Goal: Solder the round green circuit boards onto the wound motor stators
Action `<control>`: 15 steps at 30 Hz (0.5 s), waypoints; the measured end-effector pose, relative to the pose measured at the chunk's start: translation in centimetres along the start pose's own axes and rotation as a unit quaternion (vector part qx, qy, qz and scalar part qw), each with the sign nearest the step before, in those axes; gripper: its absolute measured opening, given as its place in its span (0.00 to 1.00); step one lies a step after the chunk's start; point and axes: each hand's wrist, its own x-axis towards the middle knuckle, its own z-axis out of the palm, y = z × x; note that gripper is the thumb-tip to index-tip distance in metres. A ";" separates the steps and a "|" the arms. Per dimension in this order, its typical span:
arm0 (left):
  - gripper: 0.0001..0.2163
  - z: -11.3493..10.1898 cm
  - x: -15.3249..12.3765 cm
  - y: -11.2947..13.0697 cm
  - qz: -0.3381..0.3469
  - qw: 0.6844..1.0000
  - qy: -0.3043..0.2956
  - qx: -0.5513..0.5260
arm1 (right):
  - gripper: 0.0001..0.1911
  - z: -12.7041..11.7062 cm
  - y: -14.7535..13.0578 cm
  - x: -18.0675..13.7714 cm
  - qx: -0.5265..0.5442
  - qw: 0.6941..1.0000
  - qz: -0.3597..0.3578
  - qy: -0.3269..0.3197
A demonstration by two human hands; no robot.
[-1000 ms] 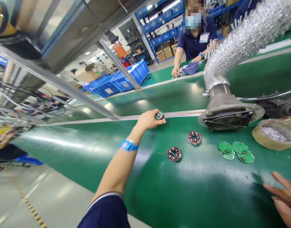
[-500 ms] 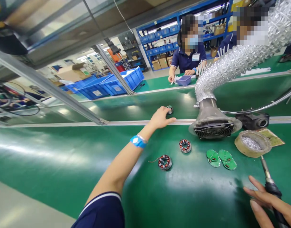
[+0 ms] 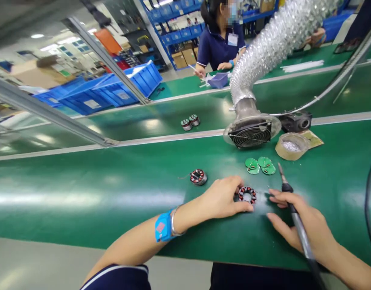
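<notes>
My left hand pinches a round wound stator that lies on the green mat in front of me. My right hand holds a soldering iron between its fingers, tip pointing away, with the forefinger reaching towards the stator. A second stator with a loose wire lies a little to the left. Three small green round circuit boards lie beyond the hands. Two more stators sit side by side on the far belt.
A fume-extractor fan on a silver flexible duct stands behind the boards. Beside it are a tape roll filled with solder scraps and a black holder. A co-worker works opposite by a purple tray. Blue crates stand far left.
My left hand left a stator on the far belt and came back to grip a stator near me. My right hand moved in with the soldering iron. The view dropped towards the mat.
</notes>
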 end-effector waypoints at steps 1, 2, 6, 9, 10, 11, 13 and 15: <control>0.25 0.7 -0.3 0.5 -0.008 0.999 -0.017 -0.051 | 0.21 0.2 -0.3 0.2 0.005 1.000 0.000 -0.025; 0.24 1.2 -0.4 0.8 -0.013 0.994 -0.035 -0.099 | 0.24 0.3 -0.6 0.3 0.006 0.999 0.000 -0.046; 0.18 2.1 -0.4 0.6 0.015 0.981 -0.012 -0.193 | 0.23 0.3 -1.1 1.3 0.031 0.996 -0.018 -0.084; 0.19 2.4 -0.2 0.1 0.073 0.977 0.022 -0.200 | 0.20 -0.3 -0.7 2.0 0.089 0.988 -0.042 -0.115; 0.20 2.5 -0.2 0.1 0.084 0.976 0.016 -0.202 | 0.21 -0.4 -0.5 2.2 0.096 0.988 -0.042 -0.117; 0.20 2.6 -0.1 0.1 0.086 0.975 0.009 -0.204 | 0.22 -0.5 -0.3 2.2 0.093 0.989 -0.038 -0.112; 0.17 3.0 0.0 0.4 0.062 0.976 0.014 -0.210 | 0.27 -0.3 -0.2 2.1 0.067 0.993 -0.022 -0.094; 0.15 3.4 0.2 0.9 0.029 0.976 0.048 -0.211 | 0.32 0.2 -0.3 1.6 0.035 0.996 -0.015 -0.079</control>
